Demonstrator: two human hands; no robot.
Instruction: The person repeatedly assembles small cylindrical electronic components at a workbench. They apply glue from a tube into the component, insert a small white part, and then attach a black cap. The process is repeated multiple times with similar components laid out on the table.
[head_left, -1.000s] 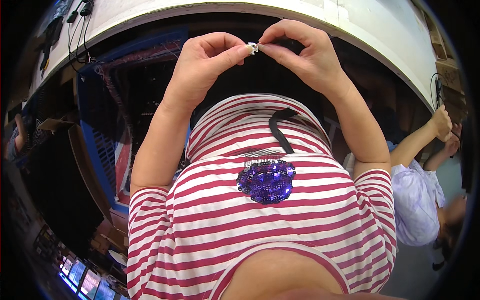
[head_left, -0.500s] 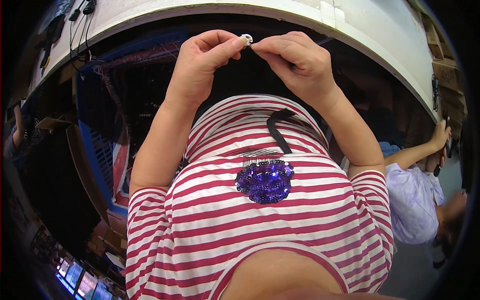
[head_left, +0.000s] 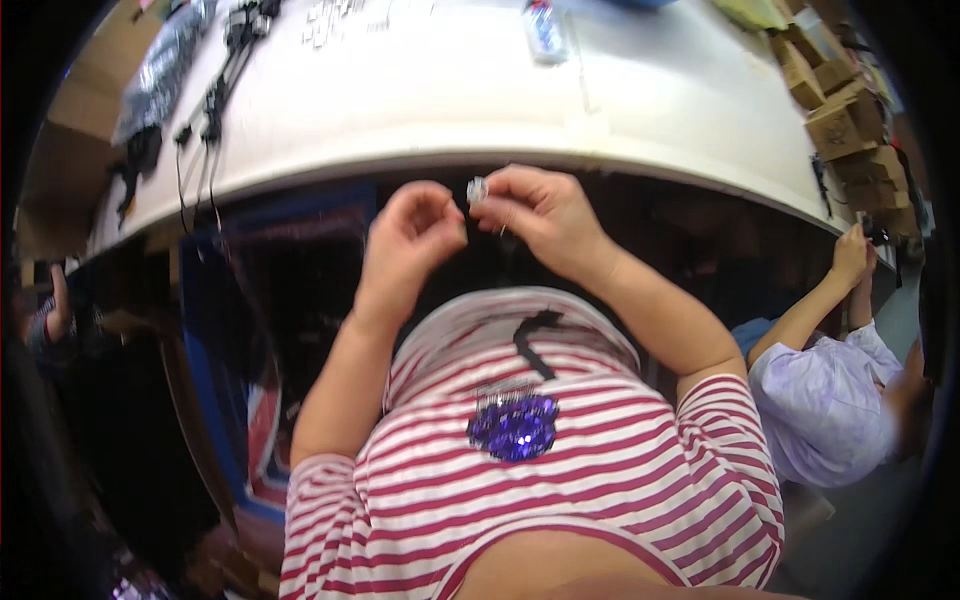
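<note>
Between the thumb and fingers of my right hand [head_left: 535, 205] is a small whitish piece [head_left: 478, 190], blurred and too small to name. My left hand [head_left: 415, 235] is just left of it and apart from it, thumb and curled fingers pressed together. Whatever those left fingers may pinch is hidden. Both hands are raised in front of my striped shirt, short of the near edge of a white table [head_left: 400, 110].
Black cables [head_left: 215, 110] and a clear plastic bag [head_left: 165, 75] lie on the table's left. Small pale pieces [head_left: 335, 20] and a clear packet [head_left: 545, 35] are farther back. Cardboard boxes [head_left: 850, 130] stand right. A blue crate [head_left: 205, 330] is below left; a co-worker [head_left: 825, 400] is at right.
The small whitish piece has passed from my left fingers to my right, and my hands have drawn apart slightly. The view has shifted, showing more of the tabletop.
</note>
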